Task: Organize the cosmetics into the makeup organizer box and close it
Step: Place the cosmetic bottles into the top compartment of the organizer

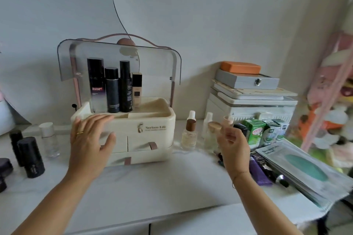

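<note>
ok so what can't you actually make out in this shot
- Drawers of the organizer box, head view: shut and partly covered by the left hand, so their contents are hidden.
- Small items near the right hand: motion blur hides whether it holds anything.
- Black compact: cut off by the left edge.
- Label on the black bottle: print too small to read.
- Shelf clutter at far right: blurred.

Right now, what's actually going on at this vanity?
A person is partway through packing a cream makeup organizer box. Its smoky lid is up, and four tall bottles stand in the top tray. The left hand rests open against the box front; the right hand hovers empty near a brown-capped serum bottle. More black containers wait on the table to the left.
</note>
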Action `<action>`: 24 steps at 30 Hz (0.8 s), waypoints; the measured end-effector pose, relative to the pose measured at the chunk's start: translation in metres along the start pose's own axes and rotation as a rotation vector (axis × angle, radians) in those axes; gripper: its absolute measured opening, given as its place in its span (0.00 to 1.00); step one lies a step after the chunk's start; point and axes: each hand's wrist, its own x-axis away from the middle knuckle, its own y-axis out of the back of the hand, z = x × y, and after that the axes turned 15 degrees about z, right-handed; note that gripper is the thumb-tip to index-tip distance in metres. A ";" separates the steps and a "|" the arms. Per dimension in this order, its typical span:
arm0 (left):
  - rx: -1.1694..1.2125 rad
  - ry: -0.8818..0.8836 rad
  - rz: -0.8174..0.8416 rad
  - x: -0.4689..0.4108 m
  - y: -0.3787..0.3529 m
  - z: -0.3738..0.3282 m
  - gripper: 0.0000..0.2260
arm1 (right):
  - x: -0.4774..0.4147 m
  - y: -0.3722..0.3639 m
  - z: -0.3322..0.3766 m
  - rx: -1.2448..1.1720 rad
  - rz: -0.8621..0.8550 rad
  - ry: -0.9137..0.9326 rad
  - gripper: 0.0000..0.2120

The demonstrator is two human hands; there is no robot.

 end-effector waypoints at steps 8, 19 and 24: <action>-0.029 0.009 0.006 0.000 -0.002 -0.002 0.18 | -0.039 0.011 -0.007 0.275 -0.124 0.129 0.13; -0.053 0.017 -0.010 0.000 -0.005 -0.005 0.19 | -0.094 0.037 -0.027 0.623 0.122 -0.036 0.19; -0.062 0.009 -0.005 0.000 -0.004 -0.004 0.20 | -0.093 0.038 -0.029 0.589 0.107 0.055 0.18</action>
